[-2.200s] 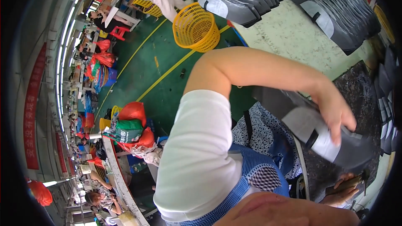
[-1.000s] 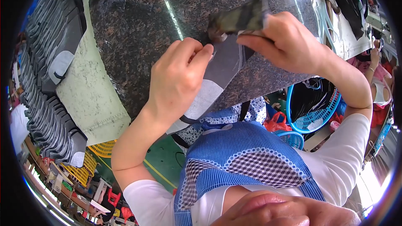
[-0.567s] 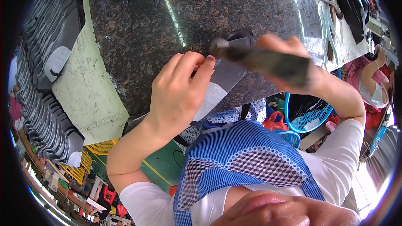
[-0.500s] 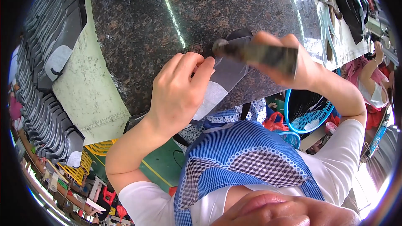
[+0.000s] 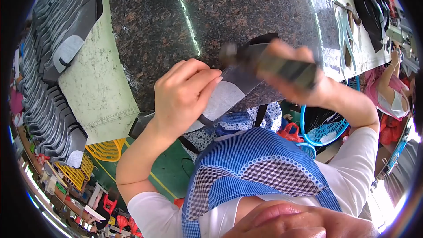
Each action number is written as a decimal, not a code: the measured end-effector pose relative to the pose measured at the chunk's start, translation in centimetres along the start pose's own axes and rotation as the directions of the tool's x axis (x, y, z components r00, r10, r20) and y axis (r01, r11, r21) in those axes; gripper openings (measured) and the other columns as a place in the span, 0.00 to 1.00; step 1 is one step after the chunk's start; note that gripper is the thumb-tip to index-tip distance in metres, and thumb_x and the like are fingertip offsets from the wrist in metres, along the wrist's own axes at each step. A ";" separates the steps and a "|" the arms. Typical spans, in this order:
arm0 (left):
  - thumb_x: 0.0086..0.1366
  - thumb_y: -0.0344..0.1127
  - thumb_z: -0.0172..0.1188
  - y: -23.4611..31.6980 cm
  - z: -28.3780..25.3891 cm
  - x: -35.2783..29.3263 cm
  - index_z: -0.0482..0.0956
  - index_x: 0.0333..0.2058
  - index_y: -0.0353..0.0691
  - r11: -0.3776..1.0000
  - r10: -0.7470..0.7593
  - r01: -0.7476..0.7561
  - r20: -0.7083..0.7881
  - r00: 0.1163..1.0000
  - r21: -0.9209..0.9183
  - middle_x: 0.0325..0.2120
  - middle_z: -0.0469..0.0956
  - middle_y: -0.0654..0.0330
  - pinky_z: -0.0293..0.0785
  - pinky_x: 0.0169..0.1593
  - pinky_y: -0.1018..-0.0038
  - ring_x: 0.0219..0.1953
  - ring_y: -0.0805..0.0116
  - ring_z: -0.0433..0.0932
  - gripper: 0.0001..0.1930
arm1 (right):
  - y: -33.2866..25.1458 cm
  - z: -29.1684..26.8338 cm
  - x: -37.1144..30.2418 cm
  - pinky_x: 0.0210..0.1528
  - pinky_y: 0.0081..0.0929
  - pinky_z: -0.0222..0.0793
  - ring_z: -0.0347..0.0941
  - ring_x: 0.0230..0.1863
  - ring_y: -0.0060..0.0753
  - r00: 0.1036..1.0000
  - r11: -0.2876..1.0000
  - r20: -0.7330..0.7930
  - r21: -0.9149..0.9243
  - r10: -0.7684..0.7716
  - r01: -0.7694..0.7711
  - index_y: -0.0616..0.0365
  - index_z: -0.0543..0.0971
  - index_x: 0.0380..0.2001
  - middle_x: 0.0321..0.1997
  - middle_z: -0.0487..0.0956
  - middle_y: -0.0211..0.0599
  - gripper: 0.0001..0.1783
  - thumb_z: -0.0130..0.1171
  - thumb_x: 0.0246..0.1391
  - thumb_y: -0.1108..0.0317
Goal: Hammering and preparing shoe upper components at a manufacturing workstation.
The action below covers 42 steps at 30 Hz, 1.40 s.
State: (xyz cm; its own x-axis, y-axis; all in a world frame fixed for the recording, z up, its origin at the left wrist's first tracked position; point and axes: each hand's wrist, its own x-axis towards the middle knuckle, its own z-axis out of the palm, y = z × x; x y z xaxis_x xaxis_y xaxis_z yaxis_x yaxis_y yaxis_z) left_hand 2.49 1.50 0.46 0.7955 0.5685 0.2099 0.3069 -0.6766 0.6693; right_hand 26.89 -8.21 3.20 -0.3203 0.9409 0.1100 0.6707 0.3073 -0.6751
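My right hand [image 5: 295,70] is closed round a hammer [image 5: 288,71], blurred by motion, its head over the upper edge of a dark piece with a light grey patch [image 5: 227,99]. This flat piece lies at the near edge of a dark speckled stone slab [image 5: 154,31]. My left hand [image 5: 183,90] is at the piece's left side, thumb and fingertips pinched together at its edge beside the hammer head. Whether the left fingers grip the edge itself is hidden.
Long stacks of similar dark pieces [image 5: 72,22] line the left side of the pale table [image 5: 94,83]. Yellow baskets [image 5: 105,150] and a blue basket [image 5: 328,128] stand below. Pale straps [image 5: 345,35] and dark pieces [image 5: 370,11] lie at right. Another person [image 5: 390,83] is far right.
The slab and stacks have shifted slightly right in view. The dark piece has turned a little, showing more of its grey patch. The right hand and hammer have moved slightly, more blurred.
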 end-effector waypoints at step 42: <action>0.52 0.22 0.67 2.2 2.5 -0.7 0.82 0.35 0.33 0.986 0.127 -0.123 -0.027 0.992 0.115 0.29 0.74 0.57 0.76 0.31 0.69 0.28 0.60 0.77 0.10 | 1.7 -0.2 -1.4 0.19 0.40 0.65 0.73 0.17 0.50 0.998 0.999 -0.055 0.003 0.042 -0.042 0.61 0.72 0.35 0.15 0.70 0.42 0.09 0.62 0.54 0.73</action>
State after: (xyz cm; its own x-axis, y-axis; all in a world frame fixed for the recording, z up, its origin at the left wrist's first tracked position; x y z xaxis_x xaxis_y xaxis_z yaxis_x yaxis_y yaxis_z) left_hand 3.90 -1.59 -0.06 0.8133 0.4906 0.3127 0.2649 -0.7908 0.5517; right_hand 28.61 -8.99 2.02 -0.2543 0.9595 0.1213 0.6815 0.2668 -0.6814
